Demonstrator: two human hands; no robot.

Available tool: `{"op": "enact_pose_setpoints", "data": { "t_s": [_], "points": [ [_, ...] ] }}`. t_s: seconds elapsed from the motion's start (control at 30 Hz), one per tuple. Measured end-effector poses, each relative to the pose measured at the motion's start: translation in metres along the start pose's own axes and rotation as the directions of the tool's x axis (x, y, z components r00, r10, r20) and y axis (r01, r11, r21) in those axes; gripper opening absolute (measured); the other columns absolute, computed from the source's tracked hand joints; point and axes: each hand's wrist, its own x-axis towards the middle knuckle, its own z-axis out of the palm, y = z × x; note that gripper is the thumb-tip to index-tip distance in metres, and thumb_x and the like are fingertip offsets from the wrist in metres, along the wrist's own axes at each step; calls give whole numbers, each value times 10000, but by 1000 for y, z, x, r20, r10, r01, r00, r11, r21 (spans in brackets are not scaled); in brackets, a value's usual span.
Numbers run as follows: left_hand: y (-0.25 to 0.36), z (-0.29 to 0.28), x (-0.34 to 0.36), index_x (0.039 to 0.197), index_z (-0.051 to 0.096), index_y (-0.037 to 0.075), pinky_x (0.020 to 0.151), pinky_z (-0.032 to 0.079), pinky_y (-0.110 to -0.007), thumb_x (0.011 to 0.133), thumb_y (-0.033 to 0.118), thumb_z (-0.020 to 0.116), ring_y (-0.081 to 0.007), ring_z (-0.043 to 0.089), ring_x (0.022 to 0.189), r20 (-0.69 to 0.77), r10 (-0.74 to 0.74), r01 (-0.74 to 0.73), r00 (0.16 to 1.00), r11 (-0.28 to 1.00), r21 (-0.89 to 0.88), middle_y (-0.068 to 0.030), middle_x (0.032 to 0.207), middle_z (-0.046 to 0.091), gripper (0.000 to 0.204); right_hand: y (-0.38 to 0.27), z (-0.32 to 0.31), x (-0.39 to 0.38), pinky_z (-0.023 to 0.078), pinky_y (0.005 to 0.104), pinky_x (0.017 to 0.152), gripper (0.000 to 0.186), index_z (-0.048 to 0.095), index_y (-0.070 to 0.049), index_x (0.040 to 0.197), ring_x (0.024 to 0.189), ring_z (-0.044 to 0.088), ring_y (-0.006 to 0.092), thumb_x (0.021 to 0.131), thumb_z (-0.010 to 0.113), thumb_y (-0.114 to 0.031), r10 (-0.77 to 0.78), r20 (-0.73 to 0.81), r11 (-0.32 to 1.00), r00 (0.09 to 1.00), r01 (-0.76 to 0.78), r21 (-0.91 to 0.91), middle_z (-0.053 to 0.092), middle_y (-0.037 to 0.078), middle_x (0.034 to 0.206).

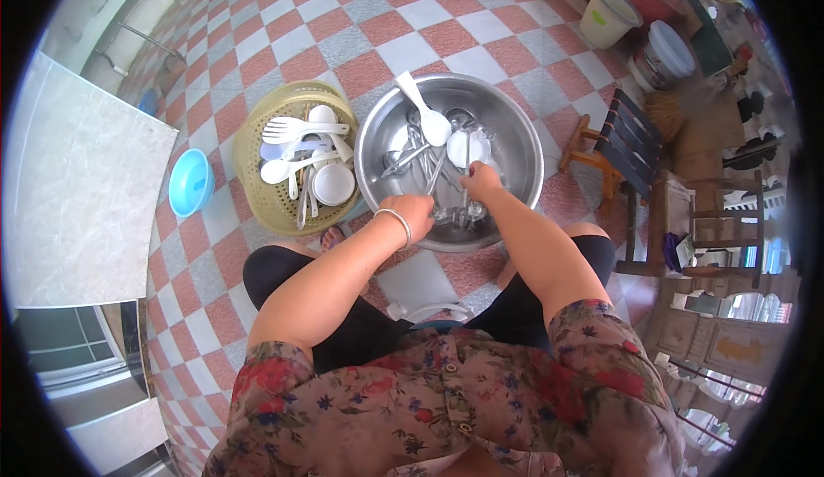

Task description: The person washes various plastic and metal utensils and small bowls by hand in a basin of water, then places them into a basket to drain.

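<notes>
A wide metal basin point(534, 146) with water and several metal utensils point(410, 164) in it stands on the floor in front of me. My left hand point(410, 218) is over its near left rim, fingers closed on a thin metal utensil point(436, 173) whose far end lies among the others. Inside the basin's right half, my right hand point(482, 182) has its fingers closed too; what they grip is hidden. Just beyond them sits a white bowl-shaped piece point(468, 146). A white ladle point(434, 127) leans on the far rim, its handle sticking out.
Left of the basin, a yellowish plastic colander point(253, 194) holds white spoons, a white fork point(296, 129) and a small white dish point(333, 184). A blue bowl point(190, 182) stands farther left. A folding stool point(622, 146), wooden chair point(717, 219) and buckets point(609, 15) are at right.
</notes>
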Motion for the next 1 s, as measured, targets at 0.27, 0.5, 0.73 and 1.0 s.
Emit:
{"op": "enact_pose_setpoints", "data": {
  "t_s": [0.27,0.5,0.73,1.0],
  "points": [
    [-15,7,8,1145,511,89,775,461,-397,832,287,549,-303,594,924,-134,-35,14,990,988,-151,-147,1026,615,373,-15,-5,5,496,359,592,201,574,-55,891,638,606,170,753,628,-192,112,393,927,913,-238,289,610,54,766],
    [-5,8,23,1071,542,13,695,478,-330,862,269,526,-238,637,748,-125,-91,17,988,867,-499,-143,860,646,331,-70,-55,-36,361,211,543,62,530,-137,914,672,533,56,855,528,-117,-63,360,498,931,-284,820,621,-16,849],
    [0,4,15,870,584,12,599,465,-324,867,208,517,-208,629,647,-170,-65,-34,983,851,-524,-124,714,637,207,-84,-64,-55,407,244,708,70,557,-71,899,774,529,87,855,504,-57,-68,245,567,967,-164,807,610,15,868],
    [-14,16,5,910,581,15,622,494,-295,867,138,492,-183,639,650,-242,-69,-70,968,850,-522,-90,746,653,158,-99,-62,-60,417,231,743,53,561,-43,886,779,538,91,845,537,-19,-199,94,478,976,12,878,587,10,835]
  ]
}}
